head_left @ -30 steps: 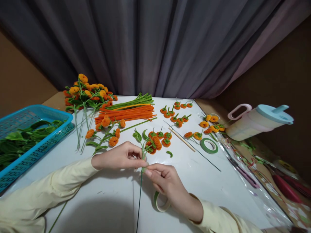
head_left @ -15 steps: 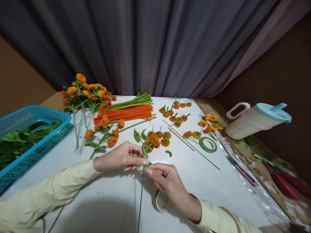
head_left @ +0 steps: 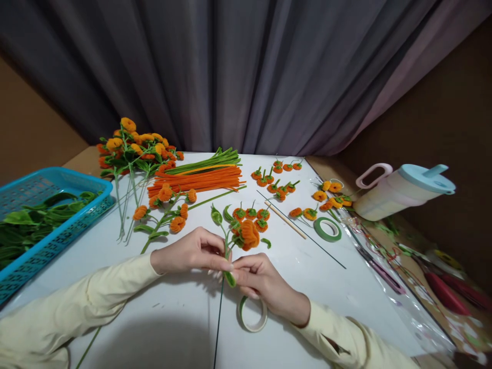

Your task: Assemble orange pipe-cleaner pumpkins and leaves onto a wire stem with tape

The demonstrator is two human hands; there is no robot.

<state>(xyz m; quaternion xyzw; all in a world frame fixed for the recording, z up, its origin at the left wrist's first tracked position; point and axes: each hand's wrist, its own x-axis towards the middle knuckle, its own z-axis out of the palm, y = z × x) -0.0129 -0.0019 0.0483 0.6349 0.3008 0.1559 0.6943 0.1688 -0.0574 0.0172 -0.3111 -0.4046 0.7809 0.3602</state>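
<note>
My left hand [head_left: 194,252] is closed, pinching the green stem [head_left: 226,250] of a fuzzy orange flower [head_left: 249,236] between thumb and fingers. Fingertip to fingertip with it, my right hand [head_left: 271,287] is closed too, pinching at a small green leaf [head_left: 229,279] that sticks out below the fingers. A dark thin wire [head_left: 219,323] runs down from the join toward me. Below my right hand is a roll of green tape [head_left: 264,319]; whether its tape end runs into my fingers is hidden. Just beyond lie several small orange flowers [head_left: 262,225].
On the left stands a blue basket [head_left: 103,197] of green leaves. Behind are finished flower stems [head_left: 130,148] and bundled orange pipe cleaners [head_left: 200,179]. To the right lie a wooden stick [head_left: 286,220], another tape roll [head_left: 318,229], scissors [head_left: 386,277] and a cup [head_left: 400,192].
The flower has turned and tilted to the right, its orange head now facing more toward me. The small leaf shows more below my fingertips, and my right hand has shifted slightly.
</note>
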